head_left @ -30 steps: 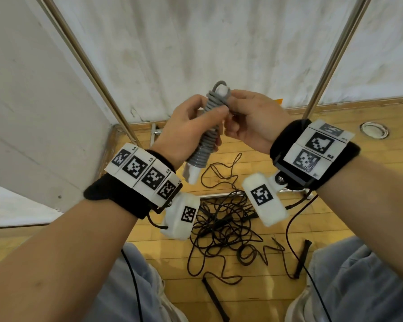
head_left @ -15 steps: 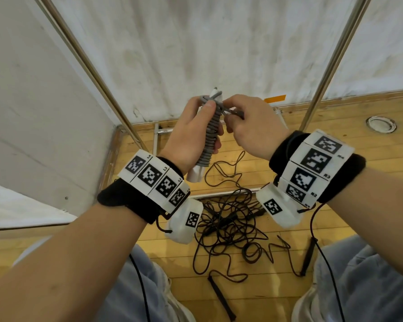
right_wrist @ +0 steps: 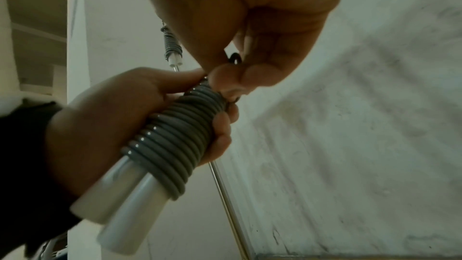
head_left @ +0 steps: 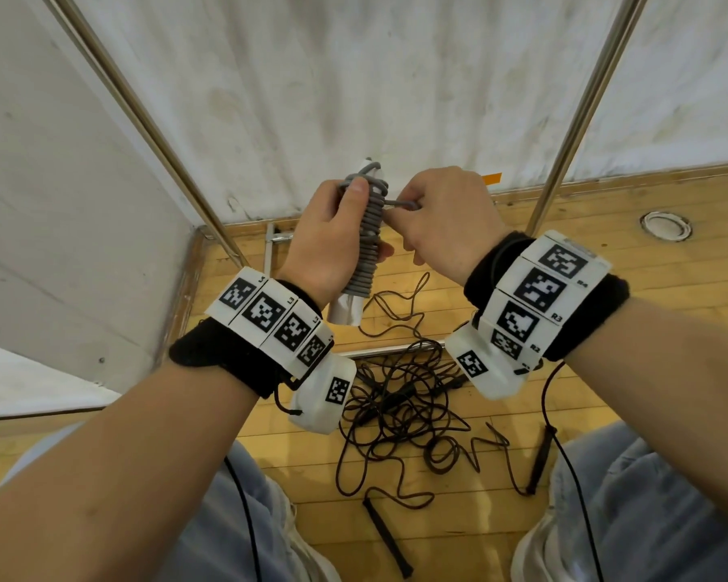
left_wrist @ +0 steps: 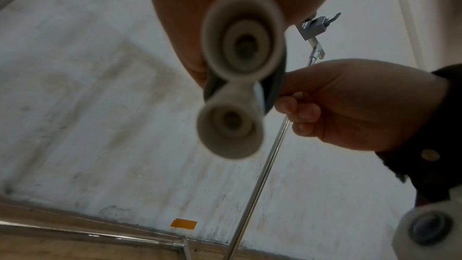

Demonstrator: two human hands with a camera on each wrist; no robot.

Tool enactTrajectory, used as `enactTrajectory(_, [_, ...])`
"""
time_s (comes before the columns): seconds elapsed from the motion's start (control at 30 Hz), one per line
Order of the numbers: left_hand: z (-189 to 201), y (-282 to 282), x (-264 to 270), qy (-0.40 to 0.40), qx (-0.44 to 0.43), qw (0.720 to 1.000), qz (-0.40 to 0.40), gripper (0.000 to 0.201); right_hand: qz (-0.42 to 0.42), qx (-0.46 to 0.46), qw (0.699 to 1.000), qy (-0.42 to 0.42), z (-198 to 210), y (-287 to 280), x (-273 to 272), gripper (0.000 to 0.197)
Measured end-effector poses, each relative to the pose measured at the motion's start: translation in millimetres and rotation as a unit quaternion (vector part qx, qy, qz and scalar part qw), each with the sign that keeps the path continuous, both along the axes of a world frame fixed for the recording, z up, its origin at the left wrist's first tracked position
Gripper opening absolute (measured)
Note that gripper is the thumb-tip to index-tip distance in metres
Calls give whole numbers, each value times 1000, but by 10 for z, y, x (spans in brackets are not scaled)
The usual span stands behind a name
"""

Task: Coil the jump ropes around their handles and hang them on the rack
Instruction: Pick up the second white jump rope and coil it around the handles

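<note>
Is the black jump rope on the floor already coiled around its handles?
No, the black jump rope lies in a loose tangle on the wooden floor, its handles apart from the cord pile.

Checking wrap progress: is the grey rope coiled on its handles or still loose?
Coiled: grey rope wraps both white handles in tight turns; right hand pinches the last end.

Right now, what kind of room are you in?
Probably a gym or sports hall corner: a wooden plank floor, jump ropes tangled on it, a bare white wall, and metal rack poles.
</note>
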State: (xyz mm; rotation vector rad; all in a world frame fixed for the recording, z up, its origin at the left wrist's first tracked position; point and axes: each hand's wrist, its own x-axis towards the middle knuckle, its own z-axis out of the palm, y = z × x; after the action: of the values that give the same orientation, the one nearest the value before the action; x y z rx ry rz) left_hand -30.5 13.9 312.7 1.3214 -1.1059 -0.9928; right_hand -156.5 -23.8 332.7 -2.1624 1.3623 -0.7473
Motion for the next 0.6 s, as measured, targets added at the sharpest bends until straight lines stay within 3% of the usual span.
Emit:
enactTrajectory(0.3, [-51,53,1,-55,37,998,-19,4,12,-83,991,108,-96,-7,33,24])
enactTrajectory(0.5, [-26,70,-21,-58,22,998,22,13,29,-59,994,90,-86,-2,22,25])
enactTrajectory(0.6, [-8,46,-8,-46,7,997,55,9,-1,-23,1000,11,-105,25,53,25])
